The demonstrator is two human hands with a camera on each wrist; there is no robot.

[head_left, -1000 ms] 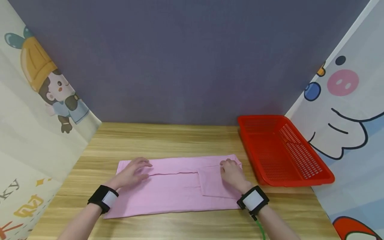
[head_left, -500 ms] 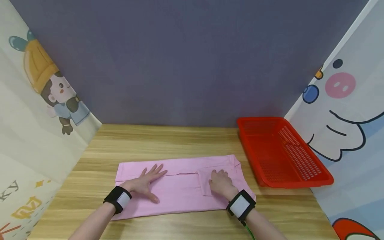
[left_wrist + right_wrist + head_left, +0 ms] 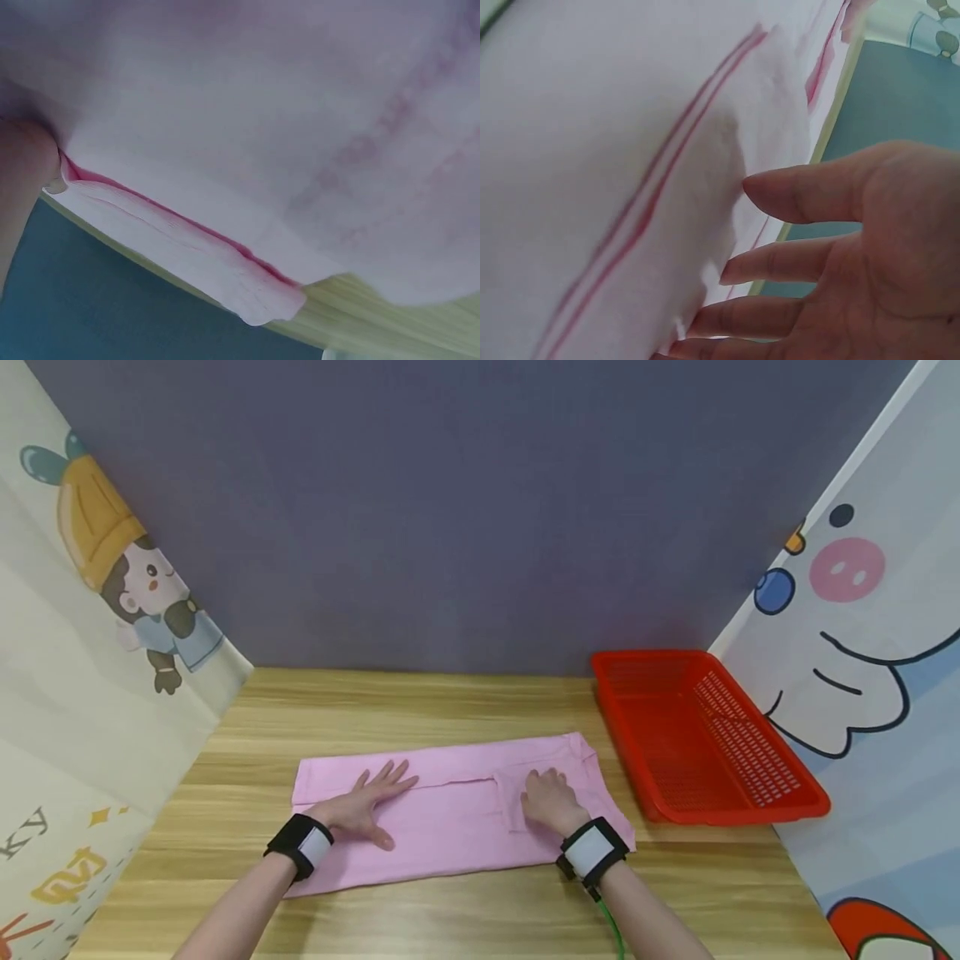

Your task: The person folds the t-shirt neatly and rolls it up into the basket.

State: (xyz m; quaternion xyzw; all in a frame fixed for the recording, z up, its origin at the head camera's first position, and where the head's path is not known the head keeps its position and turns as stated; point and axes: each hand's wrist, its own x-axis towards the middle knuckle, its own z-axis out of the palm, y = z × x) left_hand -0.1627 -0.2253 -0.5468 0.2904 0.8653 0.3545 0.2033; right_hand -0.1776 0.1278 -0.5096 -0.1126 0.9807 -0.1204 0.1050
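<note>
While I watch from afar, the left hand (image 3: pixel 360 808) lies spread on the pink cloth (image 3: pixel 446 822), which lies flat on the wooden table (image 3: pixel 420 714), left of the red basket (image 3: pixel 697 735); the right hand (image 3: pixel 553 802), thumb apart from its fingers, touches the cloth's folded flap (image 3: pixel 512 808).

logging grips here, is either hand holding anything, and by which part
Nothing is held: the left hand lies spread on the pink cloth, and the right hand rests on its folded right part without pinching it.
</note>
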